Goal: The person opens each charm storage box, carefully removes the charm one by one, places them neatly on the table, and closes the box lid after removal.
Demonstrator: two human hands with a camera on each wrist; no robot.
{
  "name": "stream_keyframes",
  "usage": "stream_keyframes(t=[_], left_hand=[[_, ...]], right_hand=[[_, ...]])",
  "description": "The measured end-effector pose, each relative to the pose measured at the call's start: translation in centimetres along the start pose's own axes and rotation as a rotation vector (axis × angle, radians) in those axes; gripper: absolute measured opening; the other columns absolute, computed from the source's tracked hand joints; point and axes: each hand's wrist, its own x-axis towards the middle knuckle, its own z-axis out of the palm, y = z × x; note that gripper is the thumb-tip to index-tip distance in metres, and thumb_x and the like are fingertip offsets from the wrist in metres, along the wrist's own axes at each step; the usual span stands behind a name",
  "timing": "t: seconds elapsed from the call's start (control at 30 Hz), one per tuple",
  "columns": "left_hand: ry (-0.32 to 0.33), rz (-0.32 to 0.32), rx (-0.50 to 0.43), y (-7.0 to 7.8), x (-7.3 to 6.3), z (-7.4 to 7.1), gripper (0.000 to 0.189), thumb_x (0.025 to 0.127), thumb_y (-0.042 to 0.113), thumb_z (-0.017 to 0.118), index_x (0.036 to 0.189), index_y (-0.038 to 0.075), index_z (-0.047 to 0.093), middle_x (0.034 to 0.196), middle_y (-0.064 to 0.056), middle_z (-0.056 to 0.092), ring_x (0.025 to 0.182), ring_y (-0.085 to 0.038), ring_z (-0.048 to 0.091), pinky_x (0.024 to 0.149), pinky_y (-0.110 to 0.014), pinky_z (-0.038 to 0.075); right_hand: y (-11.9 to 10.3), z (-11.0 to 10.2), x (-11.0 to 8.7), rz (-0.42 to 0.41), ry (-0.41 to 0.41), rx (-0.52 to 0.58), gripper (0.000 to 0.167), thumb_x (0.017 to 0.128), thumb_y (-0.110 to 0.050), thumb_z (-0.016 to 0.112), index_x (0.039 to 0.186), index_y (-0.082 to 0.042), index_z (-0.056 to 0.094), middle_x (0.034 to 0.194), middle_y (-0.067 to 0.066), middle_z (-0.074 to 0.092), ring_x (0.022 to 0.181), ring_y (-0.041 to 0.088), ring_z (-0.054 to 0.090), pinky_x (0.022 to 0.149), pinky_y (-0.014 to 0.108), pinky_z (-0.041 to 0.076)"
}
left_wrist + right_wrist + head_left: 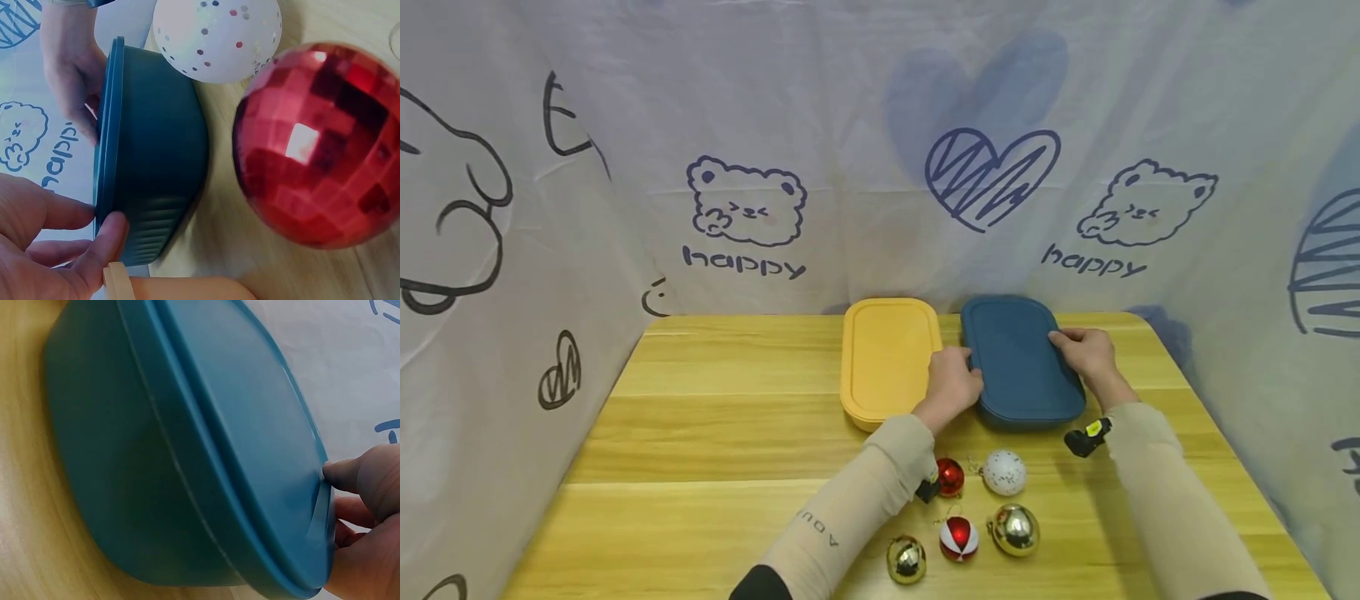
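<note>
A blue lidded box (pixel 1026 362) stands at the back of the table. My left hand (pixel 953 379) is at its left side; in the left wrist view the thumb and fingers pinch the rim of the lid (pixel 107 144). On the opposite side my right hand (pixel 1090 357) grips the lid's edge, thumb on top and fingers underneath in the right wrist view. The lid (pixel 250 406) lies over the box with its rim all round. Just left of it, a yellow lidded box (pixel 891 358) sits beside my left hand.
Several Christmas baubles lie in front of the boxes: a red one (pixel 951 477) close to my left wrist, a speckled white one (pixel 1004 472), a red-and-white one (pixel 958 537), a large gold one (pixel 1016 530) and a smaller gold one (pixel 906 559). Printed cloth (pixel 865 167) hangs behind the table.
</note>
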Motion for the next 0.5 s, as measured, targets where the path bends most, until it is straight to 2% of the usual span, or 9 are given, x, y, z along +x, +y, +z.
stream_keyframes(t=[0.33, 0.5], left_hand=[[0.014, 0.011, 0.011, -0.13, 0.08, 0.22, 0.039, 0.103, 0.009, 0.064, 0.141, 0.0, 0.066, 0.141, -0.017, 0.068, 0.135, -0.033, 0.062, 0.094, -0.034, 0.06], [-0.005, 0.002, 0.024, -0.29, 0.16, 0.29, 0.04, 0.104, 0.01, 0.064, 0.143, 0.001, 0.064, 0.145, -0.014, 0.066, 0.136, -0.03, 0.062, 0.081, -0.027, 0.054]], right_hand=[[0.33, 0.04, 0.03, -0.008, -0.007, 0.021, 0.055, 0.109, -0.031, 0.056, 0.148, 0.008, 0.055, 0.15, 0.034, 0.054, 0.138, 0.049, 0.054, 0.114, 0.056, 0.047], [0.83, 0.19, 0.25, 0.001, -0.008, 0.033, 0.056, 0.109, -0.033, 0.057, 0.149, 0.007, 0.055, 0.151, 0.032, 0.054, 0.14, 0.048, 0.054, 0.116, 0.056, 0.046]])
